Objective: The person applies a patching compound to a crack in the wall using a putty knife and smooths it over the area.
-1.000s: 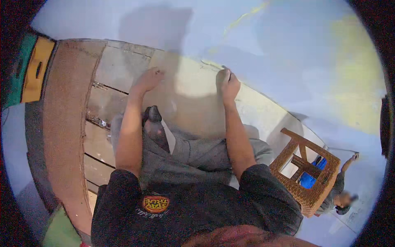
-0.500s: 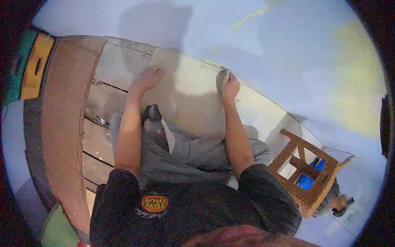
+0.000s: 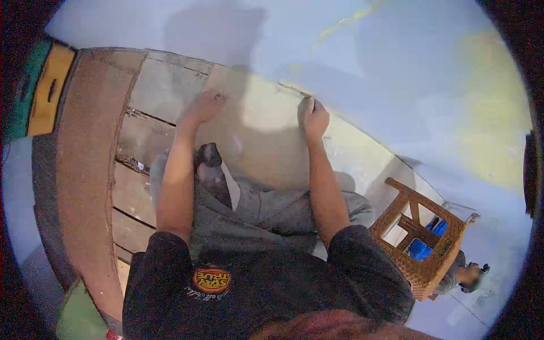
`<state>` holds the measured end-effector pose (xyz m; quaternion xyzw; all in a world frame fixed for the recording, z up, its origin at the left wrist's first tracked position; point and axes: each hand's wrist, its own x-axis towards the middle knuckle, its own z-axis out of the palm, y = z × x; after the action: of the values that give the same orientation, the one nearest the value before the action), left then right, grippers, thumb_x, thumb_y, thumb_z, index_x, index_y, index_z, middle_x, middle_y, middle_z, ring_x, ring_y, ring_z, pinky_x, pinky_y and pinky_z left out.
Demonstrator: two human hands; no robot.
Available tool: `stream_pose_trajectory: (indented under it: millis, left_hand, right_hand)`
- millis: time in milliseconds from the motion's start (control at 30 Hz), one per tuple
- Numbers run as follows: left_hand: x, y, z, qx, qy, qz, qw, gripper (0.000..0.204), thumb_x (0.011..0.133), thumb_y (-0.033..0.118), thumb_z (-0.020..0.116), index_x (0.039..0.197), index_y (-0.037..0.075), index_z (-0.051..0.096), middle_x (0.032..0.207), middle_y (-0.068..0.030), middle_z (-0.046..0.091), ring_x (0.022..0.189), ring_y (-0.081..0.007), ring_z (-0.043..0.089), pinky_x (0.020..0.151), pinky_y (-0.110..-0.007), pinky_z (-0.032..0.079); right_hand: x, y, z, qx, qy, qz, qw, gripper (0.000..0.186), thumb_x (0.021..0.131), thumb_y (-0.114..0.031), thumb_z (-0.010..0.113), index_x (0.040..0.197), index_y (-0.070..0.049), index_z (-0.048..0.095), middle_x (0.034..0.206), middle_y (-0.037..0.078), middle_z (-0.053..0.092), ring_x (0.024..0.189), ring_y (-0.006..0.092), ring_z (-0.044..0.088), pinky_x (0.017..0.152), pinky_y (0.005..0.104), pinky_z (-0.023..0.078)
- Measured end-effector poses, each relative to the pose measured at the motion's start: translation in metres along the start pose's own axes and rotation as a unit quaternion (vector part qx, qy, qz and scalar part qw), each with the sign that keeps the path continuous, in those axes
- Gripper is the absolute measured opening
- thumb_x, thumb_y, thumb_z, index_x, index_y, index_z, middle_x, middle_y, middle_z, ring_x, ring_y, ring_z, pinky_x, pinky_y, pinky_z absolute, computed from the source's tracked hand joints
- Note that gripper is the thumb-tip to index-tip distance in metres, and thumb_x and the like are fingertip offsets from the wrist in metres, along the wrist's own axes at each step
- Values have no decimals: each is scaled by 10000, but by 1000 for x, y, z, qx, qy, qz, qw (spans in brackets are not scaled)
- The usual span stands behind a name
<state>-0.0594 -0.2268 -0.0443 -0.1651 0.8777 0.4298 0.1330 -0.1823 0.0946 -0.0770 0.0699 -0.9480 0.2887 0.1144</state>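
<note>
Both my arms reach forward over my crossed legs in grey trousers (image 3: 266, 209). My left hand (image 3: 208, 106) is closed, fingers curled in, held above the wooden boards and slightly blurred. My right hand (image 3: 314, 118) makes a fist with the thumb on top, near the foot of the pale wall. Whatever either hand may be pinching is too small or hidden to make out. Below my left hand shows a foot in a dark sock (image 3: 212, 164).
A pale wall (image 3: 340, 62) with yellow patches rises ahead. At the left lie a brown strip of flooring (image 3: 88, 170) and a yellow drawer front (image 3: 52, 90). A brown woven chair (image 3: 436, 269) stands at the right, with another person (image 3: 462, 277) behind it.
My right hand has turned slightly, its thumb now over the fist. My left hand has shifted a little. At the right, the other person has moved slightly.
</note>
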Motion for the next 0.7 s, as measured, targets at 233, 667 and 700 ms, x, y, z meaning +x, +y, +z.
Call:
stream_pose_trajectory:
  millis: [233,667,700]
  left_hand:
    - [10,-6,4,39,-14,4,999,482,948,445,499,1193,52,635,1231,-183,621,1112,-363,590,971,-466,446]
    - [14,-9,5,62,-30,-19,997,469,965,411,480,1271,72,589,1234,-180,624,1148,-358,586,993,-448,440]
    - [16,-21,5,108,-15,-1,994,479,962,420,480,1276,74,585,1236,-178,623,1157,-359,581,1000,-450,435]
  right_hand:
    - [7,1,-1,9,65,-33,997,434,982,-390,472,844,-38,684,755,232,647,665,418,622,614,484,473]
    - [1,-2,-1,-16,-18,11,1000,396,977,-380,480,1033,-56,700,892,241,680,825,416,655,730,474,503]
    - [0,-9,2,-41,-20,2,999,392,975,-374,483,1028,-54,702,882,245,677,824,412,657,731,469,506]
